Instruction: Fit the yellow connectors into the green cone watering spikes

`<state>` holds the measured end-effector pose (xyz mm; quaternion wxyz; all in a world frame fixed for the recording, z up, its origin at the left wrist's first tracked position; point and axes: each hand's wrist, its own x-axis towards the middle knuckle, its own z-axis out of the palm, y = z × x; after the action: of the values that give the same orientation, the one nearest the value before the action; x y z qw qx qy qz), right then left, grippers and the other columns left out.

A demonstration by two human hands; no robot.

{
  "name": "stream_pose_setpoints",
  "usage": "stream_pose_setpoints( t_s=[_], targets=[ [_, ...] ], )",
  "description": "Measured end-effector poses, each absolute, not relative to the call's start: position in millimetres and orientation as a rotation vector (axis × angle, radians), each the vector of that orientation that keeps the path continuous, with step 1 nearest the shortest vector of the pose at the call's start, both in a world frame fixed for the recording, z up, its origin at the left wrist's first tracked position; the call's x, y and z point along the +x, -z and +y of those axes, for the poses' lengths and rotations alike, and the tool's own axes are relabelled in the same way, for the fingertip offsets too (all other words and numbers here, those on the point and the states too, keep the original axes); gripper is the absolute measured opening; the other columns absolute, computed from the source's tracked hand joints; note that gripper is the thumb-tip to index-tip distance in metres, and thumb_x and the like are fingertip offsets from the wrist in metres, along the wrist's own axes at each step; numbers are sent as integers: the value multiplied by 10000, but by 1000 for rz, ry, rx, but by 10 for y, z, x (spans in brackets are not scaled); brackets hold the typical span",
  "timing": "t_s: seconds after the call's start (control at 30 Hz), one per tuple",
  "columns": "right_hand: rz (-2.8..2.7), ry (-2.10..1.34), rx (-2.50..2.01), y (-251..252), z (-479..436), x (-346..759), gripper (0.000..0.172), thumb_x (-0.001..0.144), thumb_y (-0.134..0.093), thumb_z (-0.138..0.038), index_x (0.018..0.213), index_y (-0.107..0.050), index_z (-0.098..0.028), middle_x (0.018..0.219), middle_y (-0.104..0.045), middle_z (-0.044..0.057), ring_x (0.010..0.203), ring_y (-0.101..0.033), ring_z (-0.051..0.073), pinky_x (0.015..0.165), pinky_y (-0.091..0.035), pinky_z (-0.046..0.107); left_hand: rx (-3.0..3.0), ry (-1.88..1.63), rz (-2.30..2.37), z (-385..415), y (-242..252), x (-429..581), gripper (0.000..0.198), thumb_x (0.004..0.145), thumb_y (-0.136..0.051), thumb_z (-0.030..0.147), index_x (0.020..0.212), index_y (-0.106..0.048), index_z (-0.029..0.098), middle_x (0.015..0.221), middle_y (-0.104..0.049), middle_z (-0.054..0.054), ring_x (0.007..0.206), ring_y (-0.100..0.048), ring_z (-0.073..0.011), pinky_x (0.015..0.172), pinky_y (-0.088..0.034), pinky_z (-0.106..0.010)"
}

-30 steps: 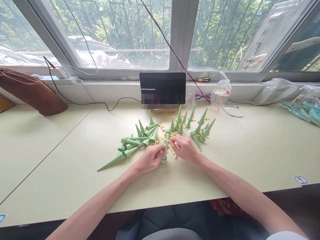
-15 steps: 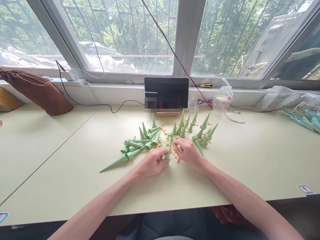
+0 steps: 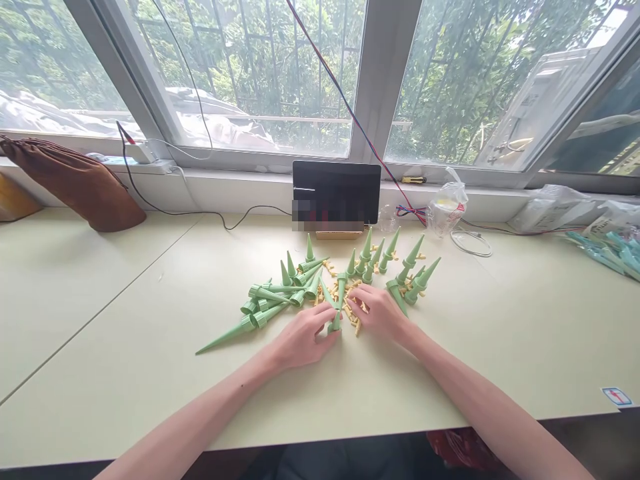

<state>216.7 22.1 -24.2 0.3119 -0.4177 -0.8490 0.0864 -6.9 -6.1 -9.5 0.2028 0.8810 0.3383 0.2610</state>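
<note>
My left hand [image 3: 307,337] is closed around a green plastic cone-shaped spike [image 3: 335,323], which stands pointed end up with its wide end low over the table. Across from it, the fingers of my right hand [image 3: 377,312] are bent together at a heap of small yellow valve-like pieces [image 3: 351,313]; what they pinch, if anything, is hidden. More green spikes [image 3: 273,308] lie in a loose pile left of the heap. Behind and to the right, several spikes [image 3: 389,252] stand point up, some with yellow pieces at their sides.
A dark tablet [image 3: 337,190] leans on a small stand at the back of the table [image 3: 500,353]. On the left lies a brown drawstring bag [image 3: 95,190]. A plastic-wrapped cup [image 3: 447,207], a coiled white cable [image 3: 471,243] and bagged teal items [image 3: 613,250] are at the right.
The view has tilted up slightly, so the table sits lower. My left hand still holds the spike. My right fingers remain at the yellow heap with only a slight shift.
</note>
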Motion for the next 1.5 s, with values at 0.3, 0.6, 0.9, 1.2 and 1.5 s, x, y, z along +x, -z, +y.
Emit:
stream_pose_setpoints(
  t_s=[0.3,0.6,0.9,1.2,1.5],
  targets=[
    [-2316,-213,-1116,287,219,2184,120,960,-525,-260,939,-619,-189,786,-625,27,663,-574,143,609,-426,257,2518,-765,1093,-54,171,-82,145,860,-616,262,763,-527,202,765,-556,0,610,-488,-132,534,-349,-256],
    [-2411,-208,-1117,255,183,2170,91,932,-570,-255,900,-618,-185,721,-595,5,618,-533,134,580,-368,253,2512,-770,1086,-68,202,-81,237,867,-577,210,690,-420,205,705,-523,16,591,-477,-130,532,-353,-252],
    [-2450,-210,-1160,234,152,2147,58,919,-594,-240,910,-610,-185,754,-614,11,649,-546,144,599,-358,254,2527,-688,1095,-85,199,-95,220,884,-547,202,715,-407,204,707,-515,14,605,-468,-136,555,-344,-257],
    [-2458,-190,-1179,240,147,2139,63,904,-589,-245,882,-570,-189,750,-597,1,643,-520,136,593,-316,248,2514,-655,1109,-104,186,-75,229,887,-545,206,711,-400,199,705,-509,17,606,-459,-130,562,-334,-255],
    [-2494,-197,-1221,210,140,2126,107,911,-568,-261,835,-548,-188,759,-585,4,640,-498,130,588,-286,247,2502,-624,1122,-108,195,-77,234,895,-538,222,712,-394,199,708,-504,20,611,-449,-128,570,-324,-254]
  ],
)
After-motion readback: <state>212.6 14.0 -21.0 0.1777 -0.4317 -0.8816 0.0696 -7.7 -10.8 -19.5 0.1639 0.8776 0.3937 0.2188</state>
